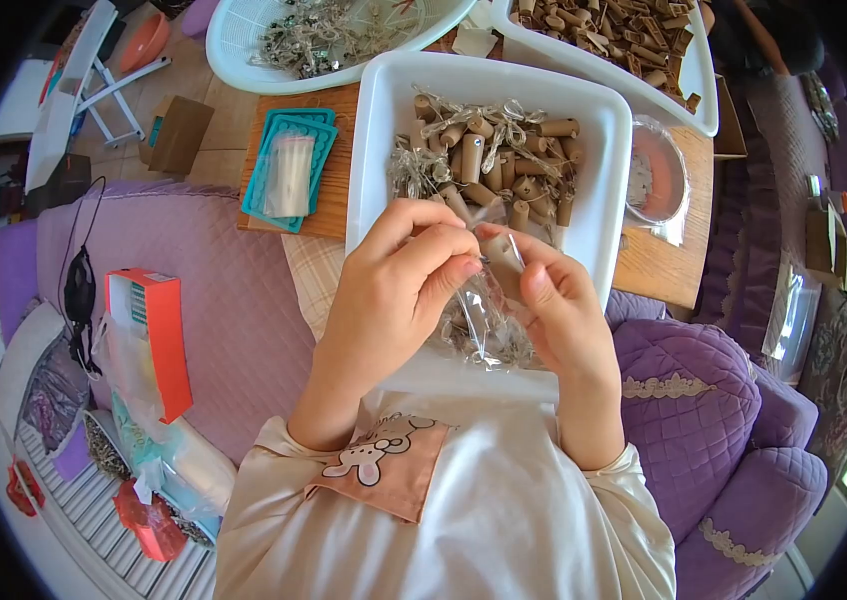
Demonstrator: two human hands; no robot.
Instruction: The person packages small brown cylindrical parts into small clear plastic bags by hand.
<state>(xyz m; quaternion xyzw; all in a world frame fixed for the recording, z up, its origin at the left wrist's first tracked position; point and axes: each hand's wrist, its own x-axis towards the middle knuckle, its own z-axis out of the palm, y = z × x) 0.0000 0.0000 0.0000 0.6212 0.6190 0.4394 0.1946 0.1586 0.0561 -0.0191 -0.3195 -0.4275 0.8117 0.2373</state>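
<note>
Over the near side of a white plastic tub [369, 140], both my hands work close together. My right hand [569, 320] grips a tan cork-shaped cylinder [504, 262] between thumb and fingers. A clear plastic bag [484, 325] hangs crinkled just below and beside it. The fingertips of my left hand [399, 280] pinch together at the cylinder's left; what they hold is too small to make out, perhaps the bag's edge or thin wire. Inside the tub lie several similar cork-shaped cylinders [472, 158] with bundles of clear thin wire [414, 170].
Teal trays [319, 120] with a packet of clear bags [289, 175] sit left of the tub. A pale basket [234, 60] of wire bundles and a white bin [699, 100] of tan pieces stand behind. A round clear container [659, 180] is at right. A red box [174, 350] lies on the left couch.
</note>
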